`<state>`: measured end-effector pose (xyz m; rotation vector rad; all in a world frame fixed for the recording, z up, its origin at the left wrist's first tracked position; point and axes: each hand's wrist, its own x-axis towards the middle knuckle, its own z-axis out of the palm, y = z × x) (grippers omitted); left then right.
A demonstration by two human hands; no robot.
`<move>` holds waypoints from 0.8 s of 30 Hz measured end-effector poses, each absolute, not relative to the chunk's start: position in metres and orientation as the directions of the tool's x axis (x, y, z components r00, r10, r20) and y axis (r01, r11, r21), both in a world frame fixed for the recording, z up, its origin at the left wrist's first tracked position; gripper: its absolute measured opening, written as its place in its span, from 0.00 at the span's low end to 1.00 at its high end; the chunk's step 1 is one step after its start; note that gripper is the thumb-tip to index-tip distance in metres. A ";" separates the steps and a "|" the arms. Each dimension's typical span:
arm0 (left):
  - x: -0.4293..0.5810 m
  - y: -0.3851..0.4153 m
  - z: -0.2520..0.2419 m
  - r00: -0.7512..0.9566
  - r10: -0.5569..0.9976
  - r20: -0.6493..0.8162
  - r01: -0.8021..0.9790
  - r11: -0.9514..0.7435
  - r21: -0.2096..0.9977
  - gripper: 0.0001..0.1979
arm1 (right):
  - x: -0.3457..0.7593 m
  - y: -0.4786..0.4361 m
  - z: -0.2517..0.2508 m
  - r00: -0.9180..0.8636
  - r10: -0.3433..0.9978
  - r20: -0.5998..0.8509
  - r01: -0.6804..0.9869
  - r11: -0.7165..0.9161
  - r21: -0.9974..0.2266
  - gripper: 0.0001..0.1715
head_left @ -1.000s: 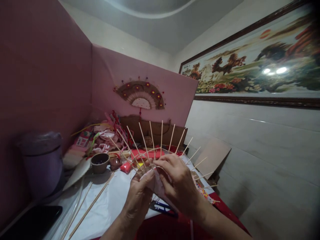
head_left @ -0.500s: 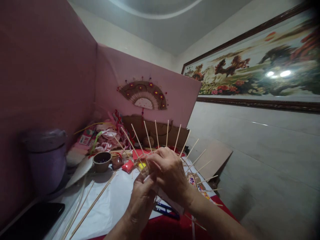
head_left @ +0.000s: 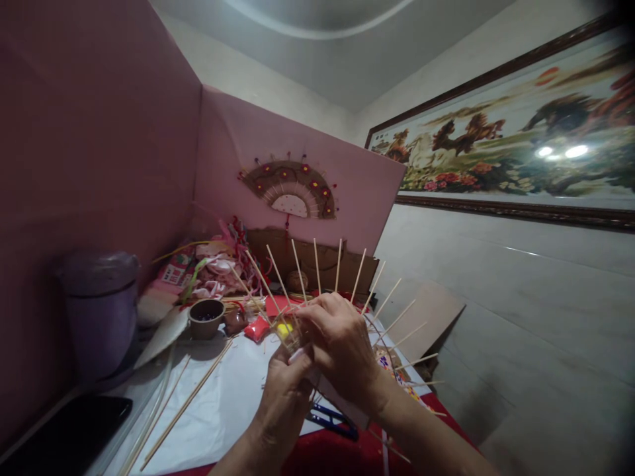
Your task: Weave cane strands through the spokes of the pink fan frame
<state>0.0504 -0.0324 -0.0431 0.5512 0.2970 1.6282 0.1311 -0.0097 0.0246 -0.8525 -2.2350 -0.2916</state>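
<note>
A fan-shaped frame of thin bamboo sticks (head_left: 317, 264) spreads out above the table, its tips pointing up and to the right. My left hand (head_left: 285, 390) is closed round the frame's lower left part, thumb on top. Across the middle of the sticks lies my right hand (head_left: 342, 337), its fingers bent and pinched together at the frame; what its fingertips grip is hidden. Between the left-hand sticks a yellow packet (head_left: 284, 329) shows through. Below the hands lie blue-handled snips (head_left: 332, 421).
A brown cup (head_left: 206, 330) of dark contents and a red packet (head_left: 256, 328) stand to the left. Loose sticks (head_left: 191, 396) lie on white paper near a black phone (head_left: 69, 433). A purple lidded container (head_left: 99, 317) stands far left. A decorated fan (head_left: 290, 175) hangs on the pink board behind.
The whole view has shifted slightly, so the background sits a little further right. Both hands stay on the stick frame, with the right fingers slightly moved.
</note>
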 end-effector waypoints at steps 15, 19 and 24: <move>0.039 -0.028 -0.038 -0.132 0.987 0.092 -0.821 -0.161 0.548 0.36 | 0.268 -0.024 0.000 0.168 0.465 0.869 0.759 0.501 -0.415 0.13; 0.028 -0.024 -0.032 -0.175 0.982 0.077 -0.810 -0.188 0.556 0.30 | 0.346 -0.002 -0.032 0.438 0.580 0.687 0.749 0.186 -0.635 0.24; 0.013 -0.017 -0.025 -0.131 0.990 0.053 -0.801 -0.137 0.582 0.24 | 0.367 0.021 -0.085 0.122 0.846 0.519 0.828 0.202 -0.524 0.17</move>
